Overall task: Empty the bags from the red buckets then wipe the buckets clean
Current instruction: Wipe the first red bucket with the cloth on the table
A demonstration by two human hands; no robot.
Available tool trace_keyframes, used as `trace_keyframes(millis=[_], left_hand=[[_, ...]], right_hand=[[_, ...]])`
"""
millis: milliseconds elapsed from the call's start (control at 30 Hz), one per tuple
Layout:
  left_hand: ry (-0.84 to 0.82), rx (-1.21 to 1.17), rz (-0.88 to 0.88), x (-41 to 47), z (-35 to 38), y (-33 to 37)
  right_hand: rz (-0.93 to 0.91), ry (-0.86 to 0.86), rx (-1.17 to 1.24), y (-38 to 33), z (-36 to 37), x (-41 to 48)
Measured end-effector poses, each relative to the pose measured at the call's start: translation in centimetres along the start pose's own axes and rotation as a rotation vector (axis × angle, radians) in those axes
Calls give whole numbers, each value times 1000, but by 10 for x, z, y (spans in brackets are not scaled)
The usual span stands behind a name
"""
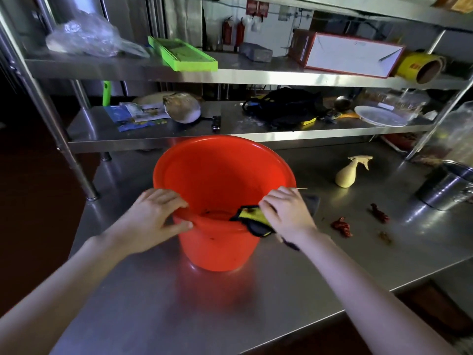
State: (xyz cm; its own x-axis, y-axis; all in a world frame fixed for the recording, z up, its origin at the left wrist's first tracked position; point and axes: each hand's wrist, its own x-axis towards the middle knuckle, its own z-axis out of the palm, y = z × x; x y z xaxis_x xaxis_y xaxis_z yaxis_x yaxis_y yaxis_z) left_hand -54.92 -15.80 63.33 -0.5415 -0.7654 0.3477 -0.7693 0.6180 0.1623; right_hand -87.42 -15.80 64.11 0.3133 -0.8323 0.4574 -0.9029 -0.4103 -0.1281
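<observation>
A red plastic bucket (220,175) stands upright on the steel table (153,303), right in front of me. No bag shows inside it. My left hand (153,216) grips the near left part of its rim, thumb outside and fingers over the edge. My right hand (284,213) presses a yellow and dark cloth (253,219) against the near right rim, and the cloth drapes over both sides of the edge. A few dark specks mark the bucket's inner wall and its outer front.
A pale yellow spray bottle (350,172) lies on the table to the right. Dried red chillies (341,226) are scattered near it. A steel pot (445,185) sits at the far right. Cluttered steel shelves (230,137) rise behind the bucket.
</observation>
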Motion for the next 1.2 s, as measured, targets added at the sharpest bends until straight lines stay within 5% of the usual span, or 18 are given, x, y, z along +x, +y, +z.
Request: trace_keyframes(millis=[100,200,300,433,633,767,1000,1200], left_hand=[[-32,133,22,-1,4,-7],[72,146,56,2,12,5],[123,122,41,3,16,24],[201,62,-36,4,26,60],[77,15,-34,-16,5,16],[7,-2,6,-7,0,11],[123,-28,-41,5,12,40],[37,-95,-44,0,-2,29]], right_hand=[[32,-36,29,26,-1,11],[139,104,61,22,8,10],[276,274,17,-15,20,-3],[226,334,-29,-83,36,-17],[-23,156,11,-29,18,-2],[26,-39,70,18,8,26],[250,250,12,-41,27,2],[14,193,65,-50,22,-8]])
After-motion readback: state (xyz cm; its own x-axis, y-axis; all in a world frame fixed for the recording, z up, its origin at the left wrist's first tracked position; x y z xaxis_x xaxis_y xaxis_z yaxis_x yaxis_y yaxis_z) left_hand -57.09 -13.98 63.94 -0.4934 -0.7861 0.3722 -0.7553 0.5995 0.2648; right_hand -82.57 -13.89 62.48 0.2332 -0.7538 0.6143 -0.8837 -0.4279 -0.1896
